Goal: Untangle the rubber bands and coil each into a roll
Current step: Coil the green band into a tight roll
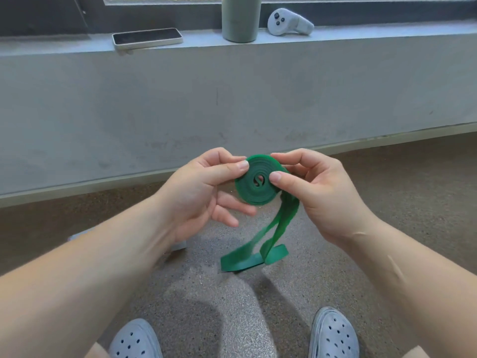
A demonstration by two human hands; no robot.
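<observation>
pinching the green rubber band (254, 180) between them, the left hand (204, 192) and right hand (317, 192) hold its flat coil up above the floor (206, 293). most of it looks wound, judging by the short doubled tail hanging down to the floor. no other bands show here.

One each of band (245, 193) (green), phone (147, 38), tumbler (240, 19), controller (287, 23); two hands (198, 192) (322, 195), two clogs (135, 339) (333, 334).
</observation>
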